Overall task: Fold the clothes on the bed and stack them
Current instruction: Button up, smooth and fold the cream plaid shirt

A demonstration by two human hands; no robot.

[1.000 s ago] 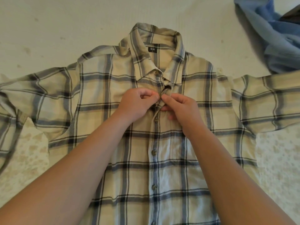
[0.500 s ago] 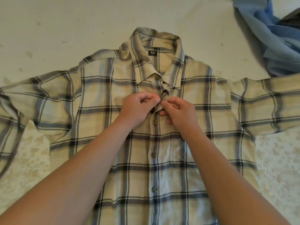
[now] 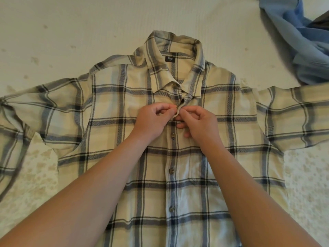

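Note:
A cream and blue plaid shirt (image 3: pixel 110 111) lies flat and face up on the bed, collar at the far side, both sleeves spread out sideways. Several buttons run down its front placket. My left hand (image 3: pixel 153 120) and my right hand (image 3: pixel 199 122) meet just below the collar. Each pinches an edge of the placket between thumb and fingers, with the fabric edge raised between them. The button under my fingers is hidden.
A crumpled blue garment (image 3: pixel 302 43) lies at the far right of the bed, with something dark behind it. The pale bedspread (image 3: pixel 71 29) with a faint floral print stretches around the shirt on all sides.
My hands stay at the same spot below the collar, fingers shifting slightly on the placket. The shirt sits lower in view as my head moved.

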